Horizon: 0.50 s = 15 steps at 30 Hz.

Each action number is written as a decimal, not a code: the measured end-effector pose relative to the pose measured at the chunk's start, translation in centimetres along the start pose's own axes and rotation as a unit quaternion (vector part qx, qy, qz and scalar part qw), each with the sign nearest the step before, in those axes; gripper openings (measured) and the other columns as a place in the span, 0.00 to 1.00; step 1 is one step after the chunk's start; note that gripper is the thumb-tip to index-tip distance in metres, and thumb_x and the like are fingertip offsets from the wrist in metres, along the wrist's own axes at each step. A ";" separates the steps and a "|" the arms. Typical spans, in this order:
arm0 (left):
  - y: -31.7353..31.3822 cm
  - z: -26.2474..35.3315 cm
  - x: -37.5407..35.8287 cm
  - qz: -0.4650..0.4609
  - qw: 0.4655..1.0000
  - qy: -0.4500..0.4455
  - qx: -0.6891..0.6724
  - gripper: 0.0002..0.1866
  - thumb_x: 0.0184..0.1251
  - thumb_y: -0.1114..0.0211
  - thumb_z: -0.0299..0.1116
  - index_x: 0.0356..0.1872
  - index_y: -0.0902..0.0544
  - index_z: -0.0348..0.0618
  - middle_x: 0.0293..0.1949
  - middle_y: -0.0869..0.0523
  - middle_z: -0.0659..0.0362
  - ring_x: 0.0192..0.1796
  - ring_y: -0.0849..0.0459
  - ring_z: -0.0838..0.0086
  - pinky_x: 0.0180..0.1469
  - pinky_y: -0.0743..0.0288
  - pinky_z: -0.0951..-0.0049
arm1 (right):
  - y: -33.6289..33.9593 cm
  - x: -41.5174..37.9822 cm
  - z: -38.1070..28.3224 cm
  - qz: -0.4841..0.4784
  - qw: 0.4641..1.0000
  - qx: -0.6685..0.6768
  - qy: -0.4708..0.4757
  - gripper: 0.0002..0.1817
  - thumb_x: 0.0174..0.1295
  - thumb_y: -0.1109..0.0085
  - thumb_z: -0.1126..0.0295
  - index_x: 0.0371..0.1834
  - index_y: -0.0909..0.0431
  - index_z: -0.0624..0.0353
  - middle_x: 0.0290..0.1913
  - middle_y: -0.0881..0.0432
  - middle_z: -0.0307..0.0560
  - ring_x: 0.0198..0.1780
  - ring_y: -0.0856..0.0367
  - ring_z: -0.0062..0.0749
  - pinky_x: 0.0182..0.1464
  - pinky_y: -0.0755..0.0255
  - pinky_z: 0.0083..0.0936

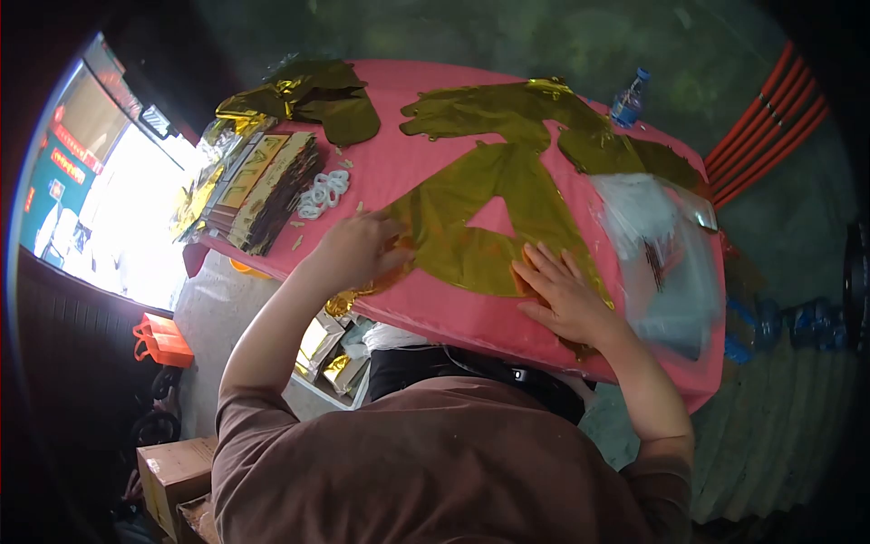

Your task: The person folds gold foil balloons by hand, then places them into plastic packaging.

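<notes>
A flat gold foil letter A balloon [471, 258] lies on the pink cloth of the table, its triangular gap showing the cloth beneath. My left hand [358, 249] rests on the balloon's left leg, fingers slightly bent and pointing inward. On the right leg, my right hand [569, 299] lies flat with its fingers spread. Neither hand visibly grips anything. Touching the top of the letter is another gold foil balloon [480, 109], spread flat and uninflated. The foil edges under my fingers are partly hidden.
A stack of packaged cards [263, 190] and white ribbon rolls [323, 193] sit at the left. More gold foil [349, 118] lies behind. Clear plastic bags [666, 272] cover the right side, with a bottle [629, 98] at the back edge. An open box [331, 358] stands below.
</notes>
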<state>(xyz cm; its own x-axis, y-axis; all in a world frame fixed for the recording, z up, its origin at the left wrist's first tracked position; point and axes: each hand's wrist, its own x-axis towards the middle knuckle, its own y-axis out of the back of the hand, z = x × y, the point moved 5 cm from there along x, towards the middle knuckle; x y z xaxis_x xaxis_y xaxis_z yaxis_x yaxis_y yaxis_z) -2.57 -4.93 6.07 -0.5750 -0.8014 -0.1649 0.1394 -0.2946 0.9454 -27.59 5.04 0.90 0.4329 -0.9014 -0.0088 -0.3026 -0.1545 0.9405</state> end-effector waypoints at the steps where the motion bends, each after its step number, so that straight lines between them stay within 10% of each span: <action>1: -0.2 -0.2 1.7 0.014 0.999 -0.053 -0.001 0.22 0.58 0.40 0.46 0.48 0.22 0.40 0.48 0.22 0.48 0.52 0.25 0.54 0.52 0.28 0.59 | 1.0 0.7 -0.5 -0.003 1.000 -0.005 0.006 0.32 0.61 0.48 0.55 0.67 0.40 0.55 0.71 0.48 0.53 0.73 0.55 0.43 0.72 0.64 0.44; 6: -2.6 -2.3 10.5 0.189 0.958 -0.215 -0.033 0.23 0.59 0.41 0.43 0.51 0.24 0.39 0.54 0.26 0.47 0.57 0.29 0.54 0.57 0.34 0.59 | 5.2 8.1 -1.3 0.069 0.995 0.047 0.059 0.21 0.57 0.44 0.61 0.51 0.26 0.61 0.57 0.27 0.55 0.57 0.28 0.46 0.60 0.36 0.37; 15: -4.2 -4.3 13.7 0.253 0.943 -0.207 -0.066 0.20 0.58 0.40 0.41 0.50 0.23 0.44 0.53 0.26 0.53 0.58 0.30 0.58 0.60 0.38 0.59 | 3.0 23.5 3.8 0.204 0.978 -0.046 0.018 0.19 0.53 0.41 0.62 0.46 0.25 0.62 0.47 0.23 0.51 0.49 0.24 0.47 0.49 0.29 0.38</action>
<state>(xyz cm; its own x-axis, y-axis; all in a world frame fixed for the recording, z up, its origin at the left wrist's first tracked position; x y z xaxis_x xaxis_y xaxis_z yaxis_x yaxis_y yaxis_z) -7.56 -16.90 -1.35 -0.6693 -0.5926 0.4482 0.5646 -0.0135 0.8252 -21.60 -18.14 2.26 0.3216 -0.8654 0.3844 -0.3790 0.2544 0.8898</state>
